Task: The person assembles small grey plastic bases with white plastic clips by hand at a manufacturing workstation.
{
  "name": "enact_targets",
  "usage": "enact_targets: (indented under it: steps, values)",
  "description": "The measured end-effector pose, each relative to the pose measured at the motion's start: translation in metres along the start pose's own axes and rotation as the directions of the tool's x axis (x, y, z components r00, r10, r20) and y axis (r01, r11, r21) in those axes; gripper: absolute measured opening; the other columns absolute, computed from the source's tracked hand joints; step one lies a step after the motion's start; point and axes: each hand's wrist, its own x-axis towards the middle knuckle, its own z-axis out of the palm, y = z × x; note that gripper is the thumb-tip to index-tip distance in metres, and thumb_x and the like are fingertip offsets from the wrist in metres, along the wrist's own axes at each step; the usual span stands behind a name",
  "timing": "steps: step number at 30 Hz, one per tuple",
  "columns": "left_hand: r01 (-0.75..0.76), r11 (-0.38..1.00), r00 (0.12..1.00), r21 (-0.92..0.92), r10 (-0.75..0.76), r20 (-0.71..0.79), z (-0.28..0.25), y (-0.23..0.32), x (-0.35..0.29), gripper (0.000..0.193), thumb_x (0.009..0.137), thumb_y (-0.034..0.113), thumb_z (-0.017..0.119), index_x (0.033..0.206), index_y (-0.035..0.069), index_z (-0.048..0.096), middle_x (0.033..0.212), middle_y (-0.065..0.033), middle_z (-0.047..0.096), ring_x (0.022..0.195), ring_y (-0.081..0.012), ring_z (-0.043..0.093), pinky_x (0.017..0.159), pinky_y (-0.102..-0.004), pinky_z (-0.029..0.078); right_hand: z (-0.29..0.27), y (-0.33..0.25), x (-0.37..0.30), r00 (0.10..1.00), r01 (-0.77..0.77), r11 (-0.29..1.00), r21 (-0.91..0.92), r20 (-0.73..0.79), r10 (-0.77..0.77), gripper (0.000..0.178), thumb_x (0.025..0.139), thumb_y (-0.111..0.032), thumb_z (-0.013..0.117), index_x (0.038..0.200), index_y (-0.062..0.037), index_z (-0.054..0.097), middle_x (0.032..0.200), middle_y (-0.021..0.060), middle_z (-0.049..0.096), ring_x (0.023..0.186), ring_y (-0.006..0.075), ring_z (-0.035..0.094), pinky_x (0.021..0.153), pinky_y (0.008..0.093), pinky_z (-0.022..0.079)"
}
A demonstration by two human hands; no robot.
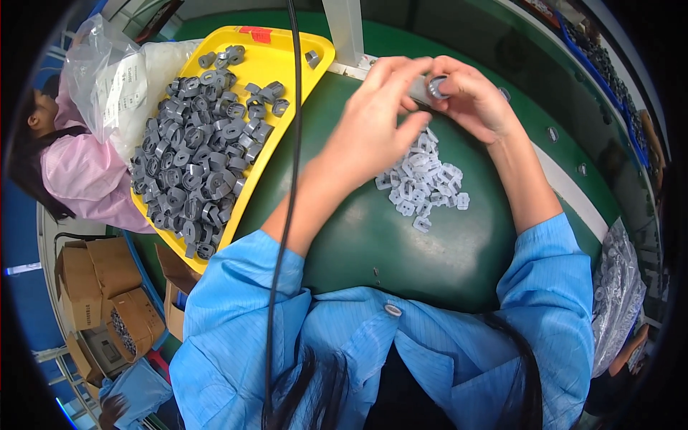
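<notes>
Near the table's far edge my right hand [473, 100] is closed, pinching a small grey ring-shaped part [436, 87] between thumb and fingers. My left hand [380, 118] is right beside it, slightly blurred, with its fingers stretched out and the thumb apart. Between the hands shows a grey block-like piece [418, 90], partly covered by fingers; its kind is unclear. Just below the hands lies a loose pile of small translucent white plastic pieces [423, 179] on the green tabletop [358, 244].
Many grey plastic parts [201, 158] fill a yellow tray [315, 50] at left. A black cable [295, 143] hangs across the view. Clear plastic bags lie left [107, 72] and right [616, 294]. Cardboard boxes [107, 272] stand lower left, near a person in pink [86, 168].
</notes>
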Motion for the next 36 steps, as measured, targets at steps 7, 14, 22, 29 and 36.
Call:
enact_targets:
  steps: [7,14,22,29,36]
  values:
    - [0.075,0.596,0.927,0.8,-0.337,0.165,-0.144,-0.051,0.001,0.054,0.066,-0.001,0.06,0.119,0.008,0.055,0.121,-0.0129,0.055,0.118,-0.0308,0.049,0.1,-0.0364,0.039,-0.062,0.007,0.007,0.796,-0.087,0.363,-0.928,-0.284,-0.535,0.028,0.076,-0.016,0.065,0.101,-0.0033,0.06,0.078,0.0045,0.061,0.076,0.0146,0.059,0.076,0.0266,0.047]
    - [0.153,0.753,0.837,0.64,-0.443,0.321,-0.161,-0.073,0.015,0.046,0.072,0.022,0.074,0.113,0.005,0.062,0.115,-0.0144,0.06,0.104,-0.0271,0.059,0.09,-0.0338,0.046,-0.031,-0.012,-0.004,0.85,0.021,0.379,-0.925,-0.183,-0.494,0.026,0.077,-0.013,0.061,0.1,-0.0017,0.061,0.082,0.0052,0.062,0.072,0.0165,0.06,0.071,0.0284,0.05]
    - [0.231,0.615,0.927,0.754,-0.374,0.021,-0.156,-0.071,0.011,0.053,0.071,0.029,0.074,0.111,-0.005,0.062,0.106,-0.0216,0.064,0.096,-0.0265,0.064,0.086,-0.0322,0.048,0.017,-0.016,-0.03,0.979,-0.063,0.555,-0.829,0.055,0.194,0.029,0.077,-0.002,0.058,0.106,-0.0003,0.059,0.093,0.0031,0.054,0.066,0.0071,0.056,0.058,0.0246,0.048]
    - [0.117,0.914,0.989,0.389,-0.142,0.036,-0.073,-0.018,0.018,0.043,0.07,0.024,0.077,0.102,-0.002,0.065,0.1,-0.0149,0.066,0.09,-0.0248,0.065,0.08,-0.0316,0.05,-0.003,0.015,-0.005,0.994,-0.023,0.769,-0.639,-0.096,-0.05,0.025,0.083,-0.004,0.055,0.107,0.002,0.06,0.094,0.0062,0.062,0.073,0.0079,0.058,0.069,0.0229,0.051]
    - [0.007,0.763,1.0,0.646,-0.024,0.017,-0.015,-0.039,-0.009,0.036,0.078,0.02,0.07,0.109,0.003,0.062,0.104,-0.0128,0.062,0.097,-0.0325,0.058,0.083,-0.0394,0.048,0.003,0.007,-0.009,0.984,0.021,0.593,-0.805,-0.089,-0.155,0.021,0.08,-0.012,0.059,0.096,-0.0009,0.067,0.077,0.0062,0.065,0.068,0.0129,0.062,0.067,0.0283,0.052]
